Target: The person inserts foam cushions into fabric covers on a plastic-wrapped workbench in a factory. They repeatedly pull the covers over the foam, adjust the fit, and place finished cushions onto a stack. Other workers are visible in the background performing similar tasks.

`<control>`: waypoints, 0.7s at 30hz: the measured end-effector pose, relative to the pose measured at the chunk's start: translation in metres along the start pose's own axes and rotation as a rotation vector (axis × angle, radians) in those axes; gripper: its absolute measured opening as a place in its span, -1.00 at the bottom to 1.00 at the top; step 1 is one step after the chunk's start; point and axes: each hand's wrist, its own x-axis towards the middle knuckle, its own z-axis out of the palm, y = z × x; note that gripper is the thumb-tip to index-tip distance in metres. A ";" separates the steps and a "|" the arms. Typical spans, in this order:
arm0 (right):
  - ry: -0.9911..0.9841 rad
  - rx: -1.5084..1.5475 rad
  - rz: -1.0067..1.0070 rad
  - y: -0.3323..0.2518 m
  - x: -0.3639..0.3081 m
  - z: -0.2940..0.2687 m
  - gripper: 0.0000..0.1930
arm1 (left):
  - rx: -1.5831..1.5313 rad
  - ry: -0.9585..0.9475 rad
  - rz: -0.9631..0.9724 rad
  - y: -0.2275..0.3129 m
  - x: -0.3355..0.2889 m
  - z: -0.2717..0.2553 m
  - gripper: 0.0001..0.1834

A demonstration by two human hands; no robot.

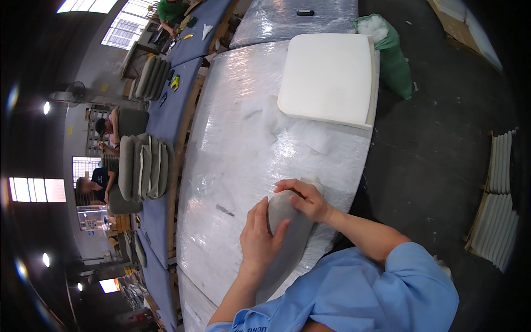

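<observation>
A light grey padded cushion (296, 235) lies close to my body on the plastic-wrapped table (221, 166), its rounded end pointing away from me. My left hand (261, 232) grips the left side of that rounded end, thumb on top and fingers along the edge. Around the far right part of the same end curls my right hand (305, 200), its fingers bent over the cover. Beyond my hands rests a white foam pad (327, 77) with rounded corners. Loose white fibre wadding (276, 124) lies flat beside it.
A green sack (394, 69) of white stuffing leans at the table's far right corner. To the left, a blue-covered bench (166, 122) carries stacked grey cushions (145, 166), with other people seated beyond. White pads (498, 193) stand on the dark floor at right.
</observation>
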 end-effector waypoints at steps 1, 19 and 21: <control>-0.022 -0.083 -0.086 -0.002 -0.001 0.000 -0.50 | 0.019 -0.006 0.006 0.003 -0.001 -0.001 -0.26; -0.351 -0.284 -0.278 -0.004 0.023 -0.030 -0.17 | 0.067 -0.307 -0.091 0.008 0.014 -0.005 -0.11; -0.349 -0.285 -0.262 -0.002 0.024 -0.029 -0.24 | 0.025 -0.289 -0.110 0.006 0.014 -0.002 -0.17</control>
